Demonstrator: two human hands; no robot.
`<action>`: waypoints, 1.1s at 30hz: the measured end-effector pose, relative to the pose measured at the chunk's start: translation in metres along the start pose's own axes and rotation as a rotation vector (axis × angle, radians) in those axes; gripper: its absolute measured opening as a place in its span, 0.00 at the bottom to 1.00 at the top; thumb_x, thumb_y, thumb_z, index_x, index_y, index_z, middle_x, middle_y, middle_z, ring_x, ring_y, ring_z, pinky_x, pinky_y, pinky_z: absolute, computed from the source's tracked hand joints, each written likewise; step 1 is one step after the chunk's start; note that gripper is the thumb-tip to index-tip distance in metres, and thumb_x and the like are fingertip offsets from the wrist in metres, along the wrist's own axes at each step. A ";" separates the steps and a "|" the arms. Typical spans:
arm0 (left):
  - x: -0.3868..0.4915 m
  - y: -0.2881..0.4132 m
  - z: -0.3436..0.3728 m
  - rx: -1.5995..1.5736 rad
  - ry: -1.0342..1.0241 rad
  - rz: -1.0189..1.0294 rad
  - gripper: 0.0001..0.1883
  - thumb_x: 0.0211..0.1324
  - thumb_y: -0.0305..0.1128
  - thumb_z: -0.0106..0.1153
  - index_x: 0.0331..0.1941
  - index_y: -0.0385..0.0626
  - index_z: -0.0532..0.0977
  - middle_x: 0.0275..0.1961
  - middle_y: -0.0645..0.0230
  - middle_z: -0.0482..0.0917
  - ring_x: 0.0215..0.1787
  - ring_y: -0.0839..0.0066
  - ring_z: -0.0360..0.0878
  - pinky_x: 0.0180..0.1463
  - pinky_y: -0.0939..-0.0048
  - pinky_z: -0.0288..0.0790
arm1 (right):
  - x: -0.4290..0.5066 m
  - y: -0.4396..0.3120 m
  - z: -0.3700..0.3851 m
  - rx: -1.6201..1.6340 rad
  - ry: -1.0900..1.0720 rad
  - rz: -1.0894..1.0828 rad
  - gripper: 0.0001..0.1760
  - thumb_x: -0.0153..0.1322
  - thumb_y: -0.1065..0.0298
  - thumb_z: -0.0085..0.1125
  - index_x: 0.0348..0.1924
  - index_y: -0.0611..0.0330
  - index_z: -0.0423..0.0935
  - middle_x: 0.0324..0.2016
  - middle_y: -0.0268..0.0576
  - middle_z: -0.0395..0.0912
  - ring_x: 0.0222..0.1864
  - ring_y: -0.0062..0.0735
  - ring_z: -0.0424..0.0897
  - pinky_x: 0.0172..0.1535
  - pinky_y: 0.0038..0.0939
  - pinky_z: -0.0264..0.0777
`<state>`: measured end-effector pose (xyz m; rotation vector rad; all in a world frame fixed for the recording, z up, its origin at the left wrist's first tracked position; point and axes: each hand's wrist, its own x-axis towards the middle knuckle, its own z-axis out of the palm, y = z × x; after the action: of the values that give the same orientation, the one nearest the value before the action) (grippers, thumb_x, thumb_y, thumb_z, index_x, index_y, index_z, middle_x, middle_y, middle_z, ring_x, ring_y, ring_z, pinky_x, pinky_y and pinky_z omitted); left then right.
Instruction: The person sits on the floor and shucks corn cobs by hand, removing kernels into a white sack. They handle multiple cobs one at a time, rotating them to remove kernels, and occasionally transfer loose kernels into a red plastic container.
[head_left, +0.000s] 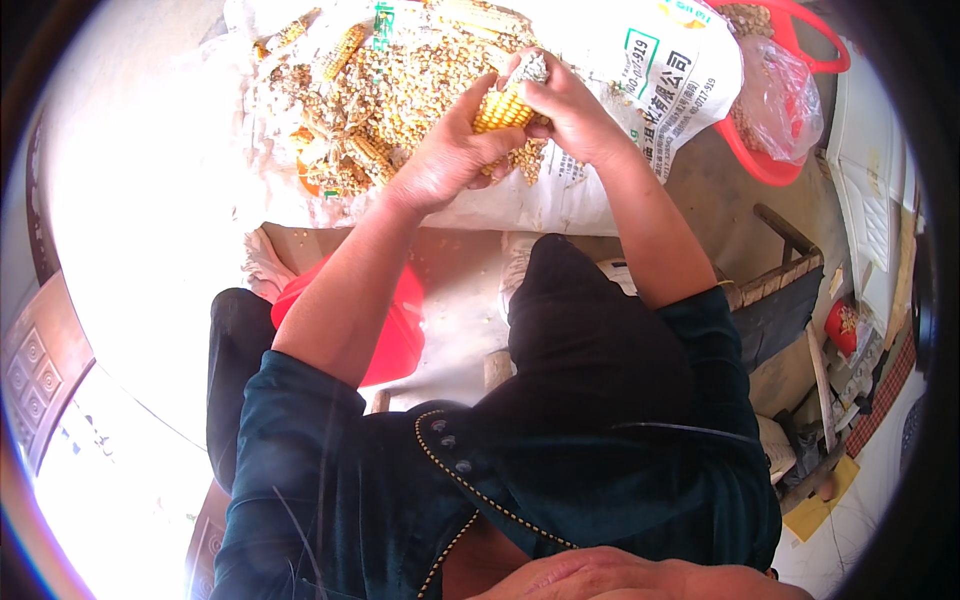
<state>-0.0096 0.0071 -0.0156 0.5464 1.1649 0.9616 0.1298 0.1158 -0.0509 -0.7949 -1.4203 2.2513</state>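
Note:
An ear of corn (501, 111) with yellow kernels and a pale, bare upper end is held in both hands above a white woven sack. My left hand (457, 142) grips its lower part, thumb across the kernels. Around the upper part is my right hand (566, 105), its thumb beside the bare end. Loose corn kernels (409, 97) lie spread on the sack beyond and left of the hands. More ears lie among them, one (345, 52) at the upper left and one (370, 157) nearer. The palms hide part of the held ear.
The printed white sack (525, 206) spans the area before me. A red plastic basket (772, 169) with a clear plastic bag (784, 97) stands at the upper right. A red plastic container (397, 330) is below my left forearm. A wooden-framed seat (776, 315) stands to the right.

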 end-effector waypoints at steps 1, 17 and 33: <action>0.001 -0.002 0.002 0.110 0.022 -0.015 0.40 0.56 0.34 0.58 0.67 0.42 0.47 0.29 0.69 0.74 0.22 0.85 0.70 0.20 0.84 0.62 | 0.001 0.001 0.002 -0.086 0.033 -0.009 0.23 0.67 0.55 0.60 0.48 0.59 0.65 0.28 0.32 0.71 0.22 0.14 0.69 0.21 0.16 0.61; 0.004 -0.008 0.010 0.417 0.214 0.209 0.30 0.56 0.33 0.57 0.61 0.41 0.59 0.36 0.70 0.73 0.27 0.84 0.70 0.29 0.82 0.68 | -0.003 -0.024 0.003 0.025 -0.075 0.038 0.14 0.71 0.70 0.52 0.49 0.55 0.65 0.39 0.33 0.70 0.39 0.17 0.71 0.34 0.19 0.69; 0.012 -0.011 0.019 0.894 0.309 0.120 0.32 0.52 0.37 0.60 0.58 0.34 0.59 0.45 0.45 0.74 0.46 0.51 0.76 0.50 0.57 0.71 | 0.003 0.004 0.017 -0.236 0.296 0.004 0.18 0.67 0.62 0.61 0.44 0.58 0.66 0.36 0.36 0.69 0.38 0.21 0.71 0.37 0.22 0.70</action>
<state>0.0132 0.0135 -0.0243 1.2150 1.8597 0.5911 0.1174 0.1040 -0.0494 -1.1514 -1.5515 1.8917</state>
